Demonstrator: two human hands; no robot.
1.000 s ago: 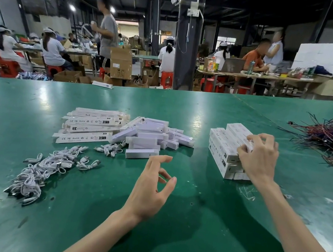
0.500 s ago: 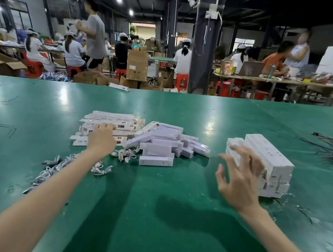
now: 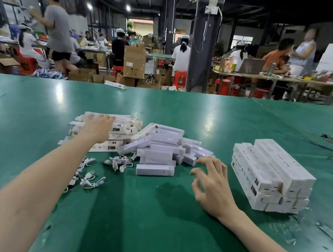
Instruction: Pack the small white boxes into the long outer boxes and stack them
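Thin card: small white boxes (image 3: 155,170) look light, crushable, best pinched by long sides; right hand (image 3: 214,188) spread, left hand (image 3: 98,126) flat on outer boxes (image 3: 122,132).

A single wide-angle view, worn on the head, looks forward and down along both forearms (image 3: 37,185), close over the green tabletop (image 3: 146,239). Past the fingers (image 3: 212,163) it takes in the tabletop's far edge and the hall (image 3: 148,3) behind.
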